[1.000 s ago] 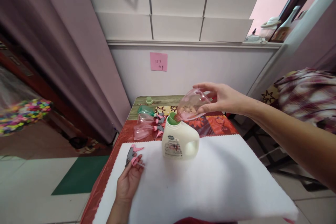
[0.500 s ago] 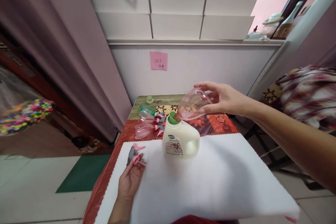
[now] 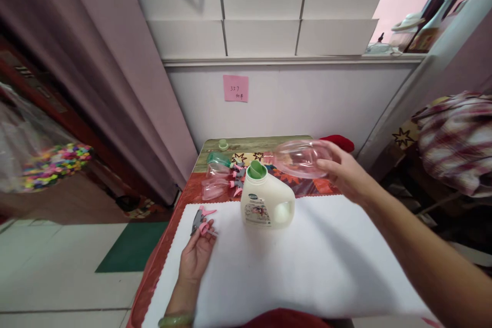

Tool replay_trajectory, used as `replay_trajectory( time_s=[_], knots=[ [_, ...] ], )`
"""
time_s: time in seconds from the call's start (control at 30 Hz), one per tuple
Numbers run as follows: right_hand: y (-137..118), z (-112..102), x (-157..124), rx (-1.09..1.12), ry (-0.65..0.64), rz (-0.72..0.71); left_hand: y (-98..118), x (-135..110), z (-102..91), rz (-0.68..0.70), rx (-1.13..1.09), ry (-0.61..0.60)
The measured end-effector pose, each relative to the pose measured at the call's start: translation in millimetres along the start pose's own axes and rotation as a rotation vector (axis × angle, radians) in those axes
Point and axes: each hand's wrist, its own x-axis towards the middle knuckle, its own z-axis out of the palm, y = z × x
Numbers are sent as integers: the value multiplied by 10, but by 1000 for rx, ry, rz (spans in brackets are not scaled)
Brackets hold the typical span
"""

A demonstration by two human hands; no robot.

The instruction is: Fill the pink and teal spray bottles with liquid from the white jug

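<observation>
My right hand [image 3: 344,171] is closed round the base of a clear pink spray bottle [image 3: 302,159], tipped nearly level with its mouth to the left. That mouth is apart from the cream detergent jug [image 3: 269,205], which stands upright on the white mat [image 3: 307,266] with a green spout [image 3: 257,170] at its uncapped top. My left hand [image 3: 198,253] rests low on the mat's left side, fingers round a grey and pink spray trigger head [image 3: 200,221] whose thin tube points right.
Behind the jug's left side lie a green spray bottle [image 3: 218,159], pink ones [image 3: 215,188] and more trigger heads [image 3: 238,179]. A small green cap [image 3: 223,144] is at the table's back edge. A pink note [image 3: 236,88] is stuck on the wall.
My right hand has drawn the pink bottle right, off the jug's opening, and turned it from a downward tilt to nearly level. My left hand still holds the trigger head.
</observation>
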Motion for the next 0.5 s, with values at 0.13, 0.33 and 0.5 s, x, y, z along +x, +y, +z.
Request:
replay_trajectory(
  time_s=[0.13, 0.33, 0.5],
  knots=[
    [484, 166, -567, 356, 49, 198, 10, -89, 136, 34, -20, 4],
    [845, 298, -1337, 452, 30, 346, 179, -359, 677, 120, -56, -42],
    [833, 447, -1605, 256, 97, 267, 231, -588, 1317, 314, 26, -115]
  ],
)
